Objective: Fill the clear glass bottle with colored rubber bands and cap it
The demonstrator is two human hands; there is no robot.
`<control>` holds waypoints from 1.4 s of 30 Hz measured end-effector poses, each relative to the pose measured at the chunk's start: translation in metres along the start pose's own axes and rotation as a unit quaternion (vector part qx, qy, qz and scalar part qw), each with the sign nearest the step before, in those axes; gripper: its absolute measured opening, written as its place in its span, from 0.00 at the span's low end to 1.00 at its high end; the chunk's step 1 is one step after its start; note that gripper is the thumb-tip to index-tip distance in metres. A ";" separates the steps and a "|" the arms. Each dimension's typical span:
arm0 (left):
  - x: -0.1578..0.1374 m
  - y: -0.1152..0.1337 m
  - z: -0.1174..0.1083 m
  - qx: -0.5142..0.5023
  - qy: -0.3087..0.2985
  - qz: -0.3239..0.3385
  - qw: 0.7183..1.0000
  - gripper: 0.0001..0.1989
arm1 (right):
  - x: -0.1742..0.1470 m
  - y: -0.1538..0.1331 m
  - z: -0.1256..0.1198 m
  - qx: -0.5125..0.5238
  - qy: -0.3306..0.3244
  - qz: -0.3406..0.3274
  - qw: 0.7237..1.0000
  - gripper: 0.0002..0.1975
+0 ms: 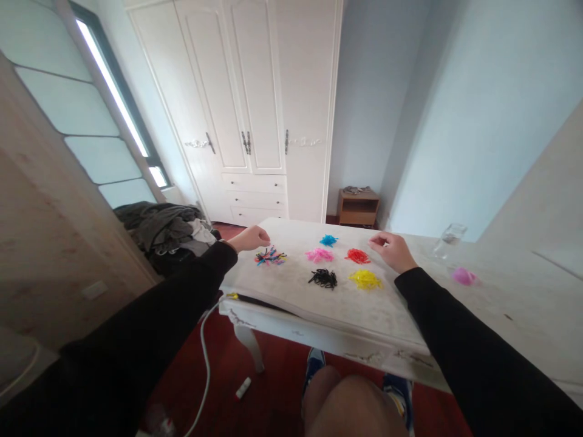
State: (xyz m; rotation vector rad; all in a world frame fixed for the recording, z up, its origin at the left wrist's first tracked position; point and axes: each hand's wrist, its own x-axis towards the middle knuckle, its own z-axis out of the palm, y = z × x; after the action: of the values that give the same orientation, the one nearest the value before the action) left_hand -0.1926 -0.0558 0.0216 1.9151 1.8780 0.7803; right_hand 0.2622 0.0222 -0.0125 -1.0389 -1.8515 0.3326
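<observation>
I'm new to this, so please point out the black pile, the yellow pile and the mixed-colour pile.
Black pile (pixel 323 278): head view, middle of its strands.
Yellow pile (pixel 365 280): head view, middle of the heap.
Mixed-colour pile (pixel 270 257): head view, middle of the pile.

At the left, a loose, flat heap of thin mixed-colour strips, tangled, ends splaying outward. To its right, separate single-colour piles, all loosely heaped: a small bright-blue strip pile farthest back, then a pink strip pile left of a red strip pile. Nearest, a glossy black strip pile beside a yellow strip pile.
</observation>
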 end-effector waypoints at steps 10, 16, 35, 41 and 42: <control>0.010 -0.005 0.034 0.026 0.010 -0.065 0.998 0.06 | 0.002 0.005 -0.001 -0.027 -0.009 0.007 1.000 0.15; 0.016 -0.007 0.036 -0.003 0.000 -0.061 0.998 0.10 | 0.002 0.006 -0.002 -0.029 -0.021 0.006 0.999 0.15; 0.004 -0.002 0.021 -0.166 0.037 -0.041 0.985 0.07 | 0.002 0.014 -0.001 -0.038 -0.042 0.006 0.998 0.14; 0.002 -0.001 0.017 -0.099 0.034 -0.023 0.994 0.08 | 0.001 0.011 -0.002 -0.036 -0.050 0.009 0.998 0.14; 0.001 0.000 0.017 -0.085 0.030 -0.019 0.996 0.08 | 0.001 0.011 -0.002 -0.036 -0.050 0.009 0.998 0.14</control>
State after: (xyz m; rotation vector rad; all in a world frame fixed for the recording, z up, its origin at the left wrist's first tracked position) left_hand -0.1828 -0.0524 0.0084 1.7655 1.8133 0.9639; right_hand 0.2690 0.0294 -0.0173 -1.1065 -1.9566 0.3352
